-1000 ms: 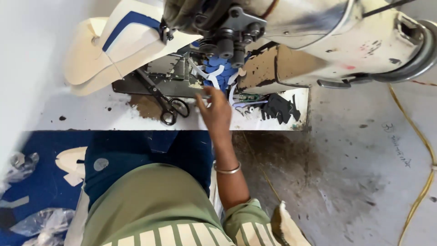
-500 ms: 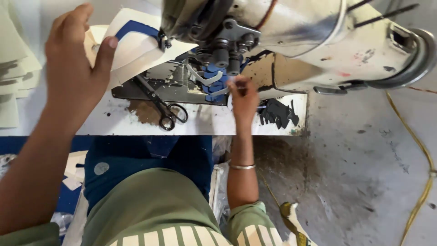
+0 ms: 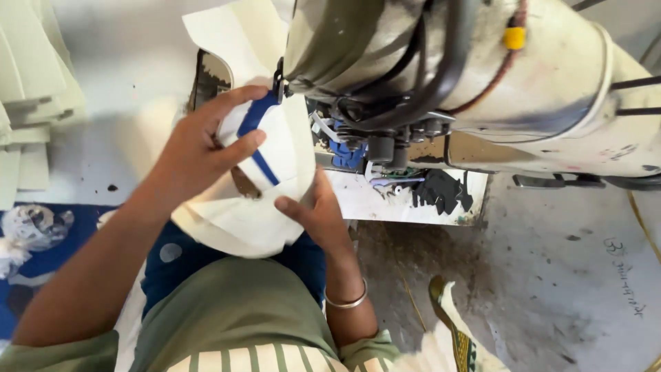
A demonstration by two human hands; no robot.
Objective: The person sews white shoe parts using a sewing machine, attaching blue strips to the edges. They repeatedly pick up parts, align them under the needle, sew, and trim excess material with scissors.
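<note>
I hold a cream fabric piece with a blue stripe (image 3: 268, 165) in front of the sewing machine (image 3: 482, 83). My left hand (image 3: 200, 151) grips its top, fingers curled over the stripe. My right hand (image 3: 317, 213), with a metal bangle on the wrist, pinches the piece's lower right edge. The piece hangs above my lap, just left of the machine's needle area (image 3: 375, 155), where blue thread or cloth shows.
A stack of cream pieces (image 3: 34, 89) lies at the far left on the white table (image 3: 117, 103). Dark scraps (image 3: 441, 193) sit on the table's edge below the machine. Blue cloth and crumpled plastic (image 3: 31, 227) lie on the floor at left. My foot (image 3: 454, 331) rests on the stained floor.
My left hand came down and took hold of the cream piece. My right hand left the needle area and gripped its lower edge. The piece was lifted toward me.
</note>
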